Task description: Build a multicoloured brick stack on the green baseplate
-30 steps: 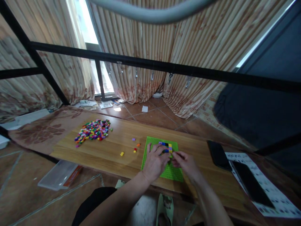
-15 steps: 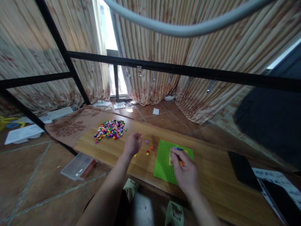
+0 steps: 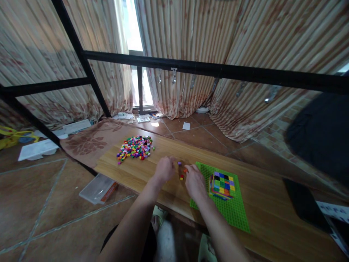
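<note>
My left hand (image 3: 165, 169) hovers over the wooden board with its fingers curled together; what they hold, if anything, is hidden. Close to its fingertips lie a purple brick (image 3: 179, 163) and a small red-and-yellow brick pair (image 3: 181, 177). My right hand (image 3: 196, 182) is at the left edge of the green baseplate (image 3: 237, 218), its fingertips closed on a small orange brick (image 3: 185, 170). On the baseplate, just right of that hand, stands a block-shaped build of many-coloured bricks (image 3: 223, 185).
A heap of loose coloured bricks (image 3: 135, 147) lies on the board's far left. At the right end is a dark flat object (image 3: 305, 203) beside printed paper. A clear plastic box (image 3: 95, 189) sits on the floor at left. A black metal bar (image 3: 191, 67) crosses ahead.
My right hand has moved left off the brick build to the loose bricks, uncovering the build. My left hand stays near the loose bricks. The view has shifted, and the baseplate appears turned.
</note>
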A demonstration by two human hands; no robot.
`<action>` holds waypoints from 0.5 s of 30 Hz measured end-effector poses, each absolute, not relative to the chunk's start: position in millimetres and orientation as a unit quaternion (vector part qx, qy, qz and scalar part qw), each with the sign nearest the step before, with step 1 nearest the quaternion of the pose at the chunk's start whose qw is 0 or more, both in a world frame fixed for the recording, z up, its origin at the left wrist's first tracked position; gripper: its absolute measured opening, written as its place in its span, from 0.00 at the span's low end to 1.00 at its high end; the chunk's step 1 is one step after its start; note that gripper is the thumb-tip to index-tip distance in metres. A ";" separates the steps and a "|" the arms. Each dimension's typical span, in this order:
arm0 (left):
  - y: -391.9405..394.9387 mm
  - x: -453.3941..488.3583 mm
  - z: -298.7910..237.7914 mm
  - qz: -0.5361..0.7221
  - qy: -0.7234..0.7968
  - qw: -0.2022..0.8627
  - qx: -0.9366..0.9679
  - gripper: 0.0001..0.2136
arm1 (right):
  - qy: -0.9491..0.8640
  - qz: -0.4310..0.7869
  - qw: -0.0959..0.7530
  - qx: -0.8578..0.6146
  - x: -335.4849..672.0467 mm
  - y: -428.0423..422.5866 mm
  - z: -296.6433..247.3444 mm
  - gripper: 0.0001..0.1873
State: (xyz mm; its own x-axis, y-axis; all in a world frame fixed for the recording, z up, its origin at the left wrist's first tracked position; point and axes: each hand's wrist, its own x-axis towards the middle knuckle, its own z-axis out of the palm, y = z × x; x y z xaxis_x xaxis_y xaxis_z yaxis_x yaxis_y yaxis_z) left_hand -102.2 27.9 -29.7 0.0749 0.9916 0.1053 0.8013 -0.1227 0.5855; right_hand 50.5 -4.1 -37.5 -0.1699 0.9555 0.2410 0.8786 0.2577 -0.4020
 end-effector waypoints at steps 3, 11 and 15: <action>33.5 -92.9 -33.0 0.249 0.573 0.166 0.763 0.19 | -0.758 0.084 0.217 -0.609 48.8 4.3 -43.3 0.19; 38.3 -89.7 -38.2 0.231 0.581 0.129 0.770 0.10 | -0.767 0.092 0.209 -0.600 51.8 7.4 -48.2 0.13; 36.4 -91.6 -36.1 0.250 0.621 0.148 0.728 0.09 | -0.769 0.082 0.214 -0.597 51.0 5.3 -50.9 0.11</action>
